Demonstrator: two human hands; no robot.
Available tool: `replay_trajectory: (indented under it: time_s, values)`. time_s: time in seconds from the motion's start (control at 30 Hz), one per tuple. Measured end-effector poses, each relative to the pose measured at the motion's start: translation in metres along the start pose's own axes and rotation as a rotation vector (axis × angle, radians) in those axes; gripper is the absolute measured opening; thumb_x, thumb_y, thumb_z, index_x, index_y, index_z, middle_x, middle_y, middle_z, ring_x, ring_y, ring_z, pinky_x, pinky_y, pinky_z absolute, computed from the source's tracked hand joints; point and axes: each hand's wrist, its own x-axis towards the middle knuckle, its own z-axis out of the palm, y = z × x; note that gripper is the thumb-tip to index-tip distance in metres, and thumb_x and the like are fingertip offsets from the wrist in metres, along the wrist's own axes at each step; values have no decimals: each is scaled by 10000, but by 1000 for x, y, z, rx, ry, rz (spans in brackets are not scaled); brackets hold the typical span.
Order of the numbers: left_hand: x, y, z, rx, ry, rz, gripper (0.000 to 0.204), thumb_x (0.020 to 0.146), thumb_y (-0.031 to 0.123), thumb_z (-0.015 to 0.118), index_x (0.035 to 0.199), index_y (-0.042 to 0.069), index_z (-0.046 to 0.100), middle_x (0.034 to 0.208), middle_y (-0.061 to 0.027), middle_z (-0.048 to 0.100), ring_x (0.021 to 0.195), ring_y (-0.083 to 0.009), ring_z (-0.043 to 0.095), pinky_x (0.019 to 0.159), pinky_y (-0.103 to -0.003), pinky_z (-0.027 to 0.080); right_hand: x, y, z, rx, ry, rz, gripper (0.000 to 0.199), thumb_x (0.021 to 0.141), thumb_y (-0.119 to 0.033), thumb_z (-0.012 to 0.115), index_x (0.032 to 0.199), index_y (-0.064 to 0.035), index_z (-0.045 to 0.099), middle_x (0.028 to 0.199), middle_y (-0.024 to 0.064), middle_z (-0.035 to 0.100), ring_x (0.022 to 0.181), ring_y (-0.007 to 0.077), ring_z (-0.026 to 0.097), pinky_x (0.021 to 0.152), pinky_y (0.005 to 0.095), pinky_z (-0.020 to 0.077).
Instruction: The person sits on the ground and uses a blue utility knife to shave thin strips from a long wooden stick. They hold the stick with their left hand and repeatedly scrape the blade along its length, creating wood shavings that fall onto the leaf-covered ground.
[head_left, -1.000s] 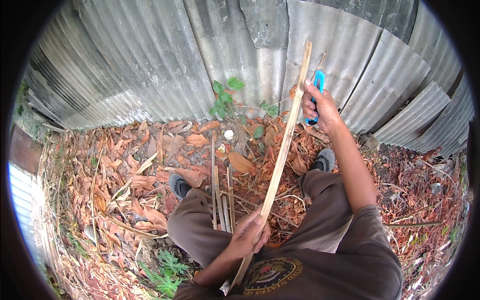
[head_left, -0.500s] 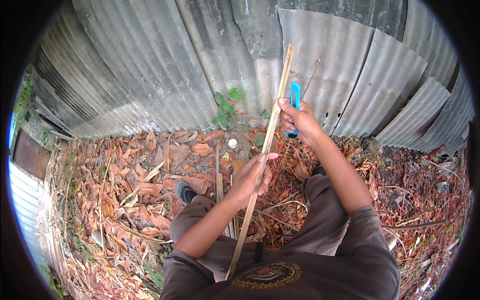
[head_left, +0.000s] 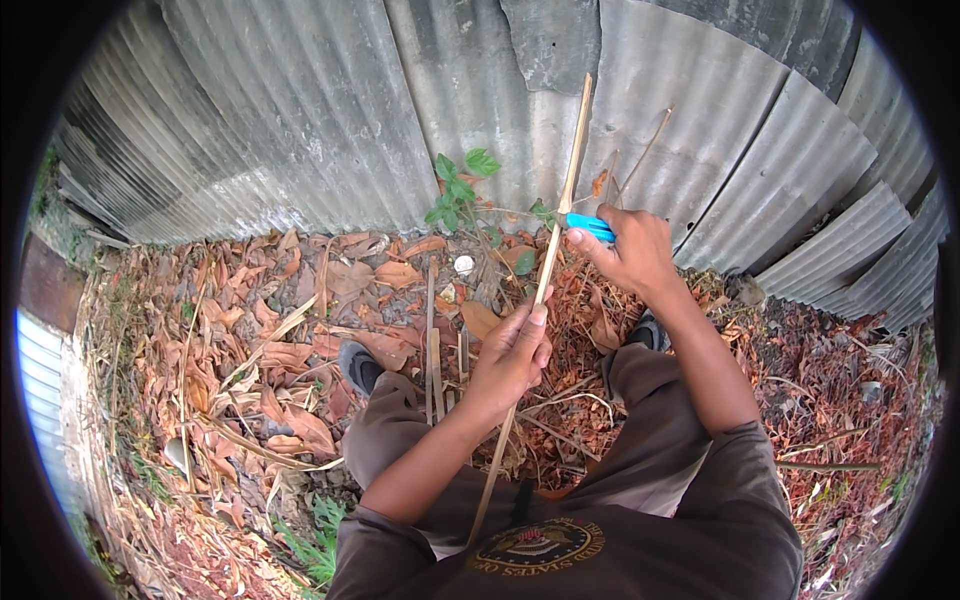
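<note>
My left hand [head_left: 512, 355] has its fingers closed round the bamboo strip [head_left: 548, 262], which stands upright before me; my right hand [head_left: 632, 250] clamps a blue-handled knife [head_left: 590, 227] against it. A slip could nick my left thumb.

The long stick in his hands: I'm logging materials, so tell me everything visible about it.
The long stick is a thin, pale, straight strip, seemingly split bamboo. It stands steeply, top against the corrugated metal wall, bottom near the lap. The left hand grips its middle; the right hand presses a blue-handled tool against it.
</note>
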Motion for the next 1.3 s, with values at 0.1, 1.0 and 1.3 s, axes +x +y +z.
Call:
replay_trajectory:
  time_s: [0.1, 1.0, 1.3]
  values:
    - [-1, 3, 0, 91, 47, 38, 495, 1024, 347, 429, 1441, 88, 365, 687, 33, 414, 510, -26, 324, 472, -183, 294, 4, 0, 3, -68, 59, -42, 689, 775, -726, 544, 638, -57, 630, 487, 130, 550, 502, 344, 597, 497, 448, 462]
    - [-8, -10, -1, 390, 74, 208, 459, 1018, 249, 469, 1422, 43, 404, 678, 89, 355, 571, -5, 322, 503, -186, 274, 16, 69, -7, 646, -358, 199, 767, 852, -784, 356, 524, -92, 375, 458, -13, 284, 404, 126, 283, 403, 325, 233]
    - [-13, -10, -10, 352, 152, 184, 458, 1024, 256, 448, 1408, 8, 409, 735, 49, 431, 654, -33, 398, 592, -212, 376, 10, 4, -5, -70, -98, -126, 705, 751, -732, 567, 620, -44, 648, 486, 135, 542, 528, 349, 603, 535, 456, 475]
